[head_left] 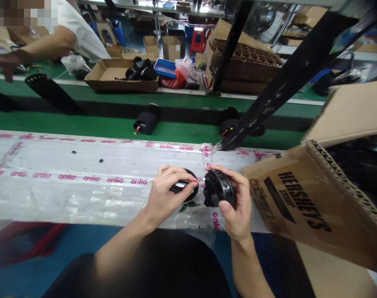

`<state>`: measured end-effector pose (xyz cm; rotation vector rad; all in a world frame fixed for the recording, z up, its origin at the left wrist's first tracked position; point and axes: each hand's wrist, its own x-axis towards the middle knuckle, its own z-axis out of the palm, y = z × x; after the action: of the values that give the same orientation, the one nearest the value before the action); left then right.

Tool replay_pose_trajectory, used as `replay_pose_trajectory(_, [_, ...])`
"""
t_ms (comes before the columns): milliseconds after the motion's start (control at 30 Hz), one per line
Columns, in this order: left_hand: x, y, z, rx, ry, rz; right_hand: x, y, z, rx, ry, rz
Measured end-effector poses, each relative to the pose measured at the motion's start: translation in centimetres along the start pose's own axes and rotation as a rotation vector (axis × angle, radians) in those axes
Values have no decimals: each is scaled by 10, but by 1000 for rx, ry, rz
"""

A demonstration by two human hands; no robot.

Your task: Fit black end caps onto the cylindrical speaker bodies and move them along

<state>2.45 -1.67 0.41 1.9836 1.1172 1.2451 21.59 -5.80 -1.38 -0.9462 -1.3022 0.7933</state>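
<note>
My right hand (240, 198) is closed round a black round housing (220, 188) with a ribbed, holed rim, held on its side above the taped bench. Thumb and forefinger of my left hand (168, 188) pinch a small red connector (196, 180), with a thin wire running from it toward the housing. Beneath and behind the left fingers sits a second black rounded part (190, 193) with a glossy face. The left hand covers much of that part, so its full shape cannot be told.
Pink-lettered tape lines the white bench (67, 198). A Hershey's carton (287, 207) stands at right. Beyond runs a green belt (110, 122) carrying black cylinders (147, 120) with wires. A dark slanted post (278, 82) crosses at right. A co-worker's arm (48, 45) reaches in at upper left.
</note>
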Motion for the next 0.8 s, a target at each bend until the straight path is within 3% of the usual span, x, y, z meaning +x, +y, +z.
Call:
replay_pose_trajectory(433, [-4, -8, 4, -6, 49, 130, 19, -18, -5, -6, -233, 107])
replay_pose_trajectory(600, [-5, -14, 0, 21, 0, 214, 30, -25, -6, -64, -332, 163])
replay_pose_trajectory(800, [-10, -20, -3, -24, -9, 256, 33, -28, -6, -113, -359, 181])
